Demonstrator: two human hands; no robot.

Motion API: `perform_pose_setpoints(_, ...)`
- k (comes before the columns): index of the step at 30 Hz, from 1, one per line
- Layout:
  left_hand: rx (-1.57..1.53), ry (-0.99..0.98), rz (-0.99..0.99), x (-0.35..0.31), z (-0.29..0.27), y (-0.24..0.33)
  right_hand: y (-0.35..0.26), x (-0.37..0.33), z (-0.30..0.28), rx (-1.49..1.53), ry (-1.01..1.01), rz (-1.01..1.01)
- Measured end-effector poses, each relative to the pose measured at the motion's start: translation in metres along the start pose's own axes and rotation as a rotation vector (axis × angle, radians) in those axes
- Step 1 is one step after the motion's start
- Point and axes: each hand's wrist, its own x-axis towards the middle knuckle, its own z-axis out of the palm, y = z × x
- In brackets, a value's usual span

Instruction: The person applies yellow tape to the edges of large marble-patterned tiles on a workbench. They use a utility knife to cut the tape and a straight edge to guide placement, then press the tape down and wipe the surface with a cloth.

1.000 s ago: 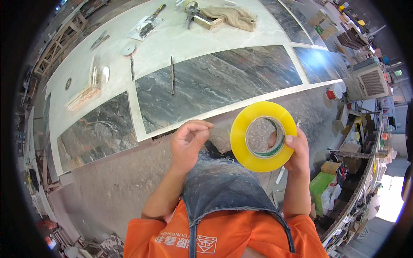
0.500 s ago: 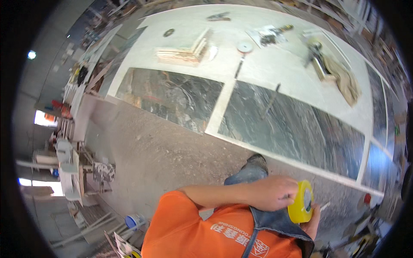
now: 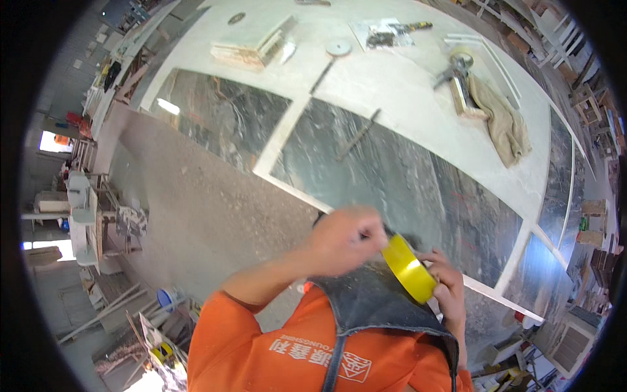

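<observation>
A wide roll of yellow tape (image 3: 413, 269) is held in front of my chest, tilted, with its shiny outer face up. My right hand (image 3: 447, 282) grips it from the right, thumb and fingers bent round its side. My left hand (image 3: 346, 240) is closed at the roll's upper left edge, its fingers pinched on the tape there. Whether a strip is lifted from the roll cannot be made out. Just beyond my hands is a dark, white-veined marble-look slab (image 3: 398, 170) with a thin dark bar (image 3: 359, 135) lying across it.
A second dark slab (image 3: 219, 114) lies left of a white strip. On the pale table (image 3: 392, 85) are stacked boards (image 3: 251, 47), a round disc (image 3: 338, 48), a trowel-like tool (image 3: 401, 31), a power tool (image 3: 457, 70) and a tan cloth (image 3: 501, 124). A blue-lidded bucket (image 3: 166, 299) stands at lower left.
Both hands and the tape roll have moved left and up in view, and the roll has tilted to show its outer face. The view has shifted, so the table appears further left and higher.
</observation>
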Motion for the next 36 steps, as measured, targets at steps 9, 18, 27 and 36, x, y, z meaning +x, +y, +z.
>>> perform_pose_setpoints(9,-0.294,0.44,-0.463,-0.023,-0.049,-0.025,-0.042,-0.021,-0.146,-0.589,-0.285,0.545)
perform_pose_setpoints(18,0.105,0.57,-0.746,-0.014,-0.156,-0.15,0.026,-0.148,-0.311,-1.132,0.189,1.057)
perform_pose_setpoints(27,0.234,0.471,-0.74,-0.003,-0.184,-0.224,0.049,-0.136,-0.286,-1.325,0.199,0.849)
perform_pose_setpoints(36,0.328,0.416,-0.717,0.0,-0.196,-0.259,0.041,-0.1,-0.267,-1.366,0.183,0.937)
